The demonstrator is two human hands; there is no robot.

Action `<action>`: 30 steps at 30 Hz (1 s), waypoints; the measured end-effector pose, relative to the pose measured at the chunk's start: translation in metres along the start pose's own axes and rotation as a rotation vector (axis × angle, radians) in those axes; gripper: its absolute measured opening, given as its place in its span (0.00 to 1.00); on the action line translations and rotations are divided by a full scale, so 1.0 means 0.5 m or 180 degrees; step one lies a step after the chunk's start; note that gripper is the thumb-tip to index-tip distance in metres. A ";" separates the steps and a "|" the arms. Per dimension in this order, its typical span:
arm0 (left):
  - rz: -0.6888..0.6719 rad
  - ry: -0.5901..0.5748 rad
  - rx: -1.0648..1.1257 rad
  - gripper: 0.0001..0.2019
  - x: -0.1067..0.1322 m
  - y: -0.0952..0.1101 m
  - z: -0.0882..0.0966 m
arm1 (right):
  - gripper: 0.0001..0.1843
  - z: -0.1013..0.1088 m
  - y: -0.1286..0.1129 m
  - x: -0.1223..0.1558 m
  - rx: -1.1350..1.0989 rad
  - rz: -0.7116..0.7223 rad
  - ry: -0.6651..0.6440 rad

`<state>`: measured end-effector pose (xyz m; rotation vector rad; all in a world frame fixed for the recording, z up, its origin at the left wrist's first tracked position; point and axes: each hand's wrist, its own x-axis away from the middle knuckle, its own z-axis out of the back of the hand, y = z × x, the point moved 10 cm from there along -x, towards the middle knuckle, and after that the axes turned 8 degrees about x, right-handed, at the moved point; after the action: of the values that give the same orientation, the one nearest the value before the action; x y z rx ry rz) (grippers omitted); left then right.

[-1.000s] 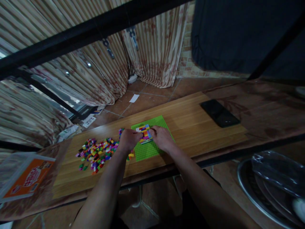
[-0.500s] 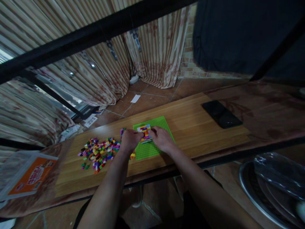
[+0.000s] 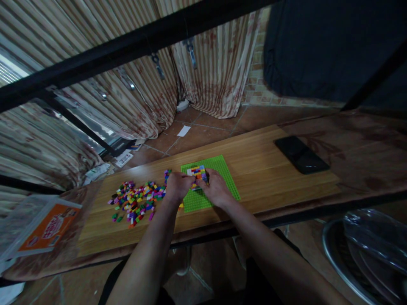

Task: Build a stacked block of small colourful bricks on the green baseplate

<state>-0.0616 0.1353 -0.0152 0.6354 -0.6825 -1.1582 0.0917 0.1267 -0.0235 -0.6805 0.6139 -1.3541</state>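
As the fingers of the right hand (image 3: 216, 187) pinch the right side of a small multicoloured plastic-brick build (image 3: 198, 170) over the green square studded plate (image 3: 197, 204), uneven pressure could split it; whether the left hand (image 3: 178, 185), fingers bunched, pinches anything, I cannot tell.

Hands (image 3: 178, 185) at multicoloured brick block (image 3: 198, 171)

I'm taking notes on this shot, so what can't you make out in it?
Head view: whether the left hand pinches anything; the hand itself hides it.
Head view: part of the brick build, covered by the right hand.
Head view: exact count of the loose bricks; too small and jumbled.
Head view: the rest of the orange-labelled box, cut off by the left edge.
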 end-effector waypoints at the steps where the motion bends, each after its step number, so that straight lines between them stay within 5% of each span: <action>1: -0.0009 0.0025 0.0004 0.10 0.002 0.000 0.001 | 0.22 0.000 -0.001 -0.001 -0.0021 0.0014 -0.0017; 15: -0.0006 0.0323 0.0080 0.12 0.037 0.017 0.009 | 0.23 -0.008 0.004 -0.005 -0.0337 0.0100 -0.0044; 25: 0.0242 -0.0051 0.0797 0.12 0.048 -0.016 -0.008 | 0.20 -0.024 0.030 -0.012 -0.0949 0.0155 -0.0187; 30: 0.0273 -0.0120 0.1081 0.10 0.060 -0.022 -0.012 | 0.18 -0.028 0.058 -0.017 -0.1347 -0.0205 -0.0348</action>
<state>-0.0561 0.1039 -0.0228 0.8622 -0.9408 -0.9844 0.0991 0.1362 -0.0544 -1.1160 0.8052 -1.2462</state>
